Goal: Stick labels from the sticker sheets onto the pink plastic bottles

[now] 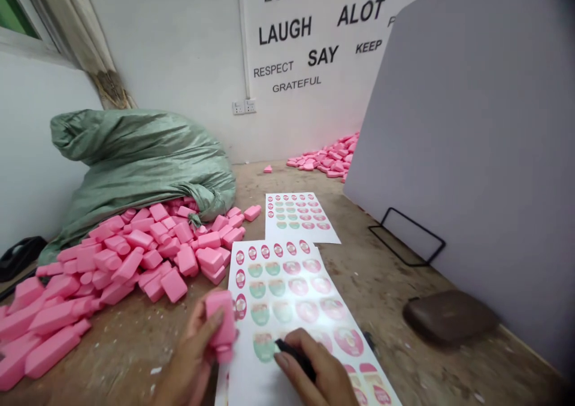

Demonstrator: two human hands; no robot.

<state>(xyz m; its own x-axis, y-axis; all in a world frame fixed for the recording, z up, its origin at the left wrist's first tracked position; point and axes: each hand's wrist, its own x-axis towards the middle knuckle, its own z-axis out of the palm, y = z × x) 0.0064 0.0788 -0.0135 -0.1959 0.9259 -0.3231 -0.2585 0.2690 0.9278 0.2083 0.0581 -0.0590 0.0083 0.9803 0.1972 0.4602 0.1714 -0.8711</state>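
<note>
My left hand is closed around a pink bottle, held with its neck pointing down beside the left edge of a sticker sheet. My right hand grips a black tool, whose tip is at a green round sticker on the sheet. The sheet bears rows of green and pink round stickers, with small pink ovals along the top and left. My right hand covers part of its lower rows.
Many pink bottles spill from a green sack on the left. Another sticker sheet lies behind. At the right are a black wire frame, a brown case and a large grey panel. More pink pieces lie by the wall.
</note>
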